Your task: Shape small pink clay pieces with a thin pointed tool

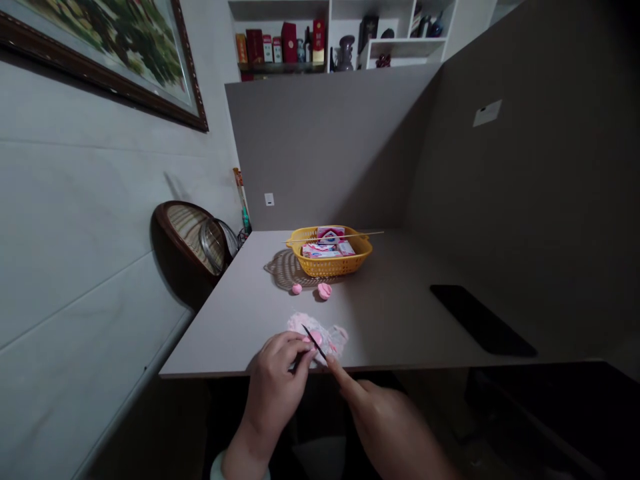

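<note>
My left hand (280, 373) is at the table's near edge, its fingers pinched round a small pink piece and a thin dark stick (314, 343) that slants up to the left. My right hand (385, 420) reaches in from the lower right, its forefinger stretched out and touching the stick's lower end. Just beyond the fingers lies a crumpled clear plastic wrapper (320, 332) with pink bits on it. Two small pink lumps (325, 291) sit farther back on the grey table (400, 313).
A yellow plastic basket (330, 261) with small boxes stands at mid table, a long thin wooden skewer (335, 237) lying across its rim. A black phone (483, 319) lies flat on the right. Grey partition walls close the back and right. A brown round object leans at the left edge.
</note>
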### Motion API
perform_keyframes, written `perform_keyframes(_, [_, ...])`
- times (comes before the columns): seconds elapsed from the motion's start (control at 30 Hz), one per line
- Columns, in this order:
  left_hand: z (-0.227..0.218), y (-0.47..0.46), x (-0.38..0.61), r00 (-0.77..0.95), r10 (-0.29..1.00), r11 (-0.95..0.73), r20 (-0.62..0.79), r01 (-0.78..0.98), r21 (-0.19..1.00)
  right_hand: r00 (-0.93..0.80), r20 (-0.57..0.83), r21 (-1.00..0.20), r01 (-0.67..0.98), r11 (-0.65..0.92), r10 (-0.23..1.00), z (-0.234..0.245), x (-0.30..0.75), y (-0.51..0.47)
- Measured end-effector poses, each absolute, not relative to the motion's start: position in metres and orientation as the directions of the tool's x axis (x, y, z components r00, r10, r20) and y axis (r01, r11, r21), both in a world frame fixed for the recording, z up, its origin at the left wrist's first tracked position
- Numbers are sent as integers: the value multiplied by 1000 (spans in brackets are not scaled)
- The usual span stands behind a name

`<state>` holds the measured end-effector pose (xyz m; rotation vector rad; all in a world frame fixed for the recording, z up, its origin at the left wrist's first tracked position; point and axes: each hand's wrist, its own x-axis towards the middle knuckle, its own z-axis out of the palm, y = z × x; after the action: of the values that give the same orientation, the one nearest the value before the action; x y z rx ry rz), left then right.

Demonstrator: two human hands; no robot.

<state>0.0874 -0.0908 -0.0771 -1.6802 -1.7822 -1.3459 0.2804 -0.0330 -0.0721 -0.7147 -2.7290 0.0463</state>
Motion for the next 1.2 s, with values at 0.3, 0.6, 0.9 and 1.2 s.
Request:
perform_keyframes(0.3, [-77, -91, 86, -221, 590, -186, 777, 899, 396, -809, 318, -112, 486, 867, 495, -67, 274, -32])
perform_keyframes(0.6, [-76, -92, 87, -238, 599, -178, 765, 892, 417, -831, 345, -50, 448, 893, 436, -91, 299, -34])
perform_keyframes(0.9, [-78, -91, 86, -238, 589, -167, 773, 899, 404, -842, 209, -68, 495, 866, 498, -71, 283, -33])
perform_keyframes(1.2, [-73, -92, 88, -233, 614, -175, 754, 891, 418, -819, 226, -78, 525, 847, 528, -64, 280, -36])
